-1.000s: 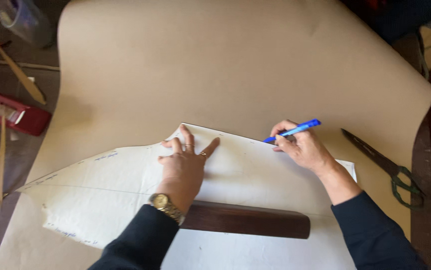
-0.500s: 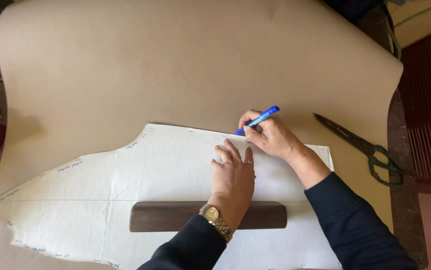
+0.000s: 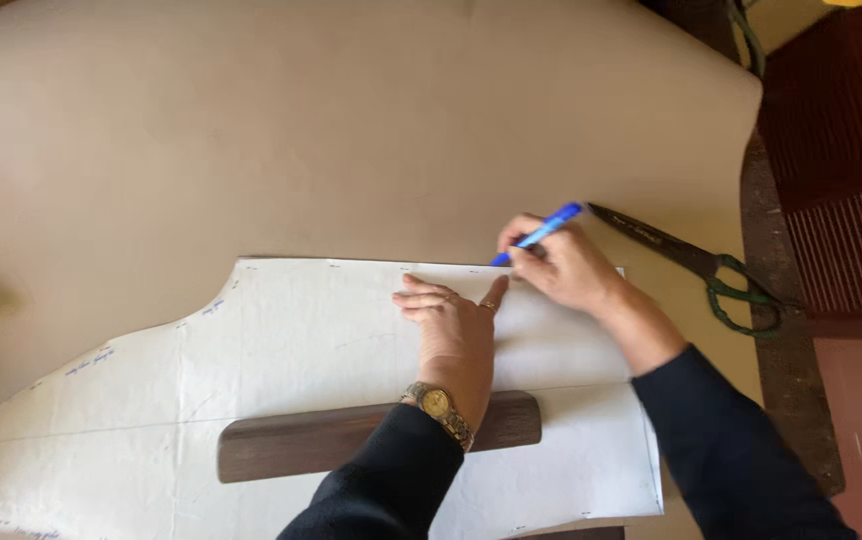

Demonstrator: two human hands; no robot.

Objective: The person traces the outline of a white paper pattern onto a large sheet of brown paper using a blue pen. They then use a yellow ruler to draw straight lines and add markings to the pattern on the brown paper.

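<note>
Two hands at work: left hand [image 3: 456,335] spread flat pinning the white paper pattern [image 3: 281,360], right hand [image 3: 563,268] pinching a blue pen [image 3: 541,232] at its top edge, tracing.

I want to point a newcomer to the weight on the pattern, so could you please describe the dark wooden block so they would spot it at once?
Start at the big tan paper sheet, then the white pattern piece on it. Across its lower part lies the wooden block, under the left hand's wrist. It is the only dark brown, long, round-ended bar there.
</note>
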